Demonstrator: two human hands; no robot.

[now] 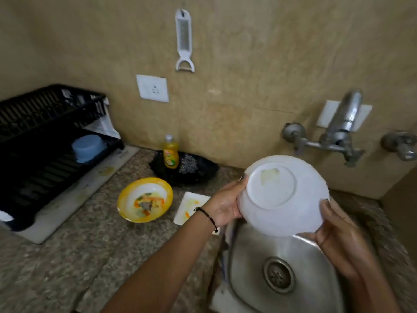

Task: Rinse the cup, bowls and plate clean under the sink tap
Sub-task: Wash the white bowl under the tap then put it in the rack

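Two hands (225, 206) (338, 240) hold a white bowl (282, 195); soap bottle's (170, 155) label blurred

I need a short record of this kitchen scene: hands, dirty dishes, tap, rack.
held item: white round bowl, underside toward the camera, above the steel sink
left hand: grips the bowl's left rim
right hand: grips its right rim
still dirty: yellow round bowl and white square plate, on the speckled stone counter, with food residue
tap: metal wall tap, no water visible
rack: black plastic dish rack holds a light blue cup
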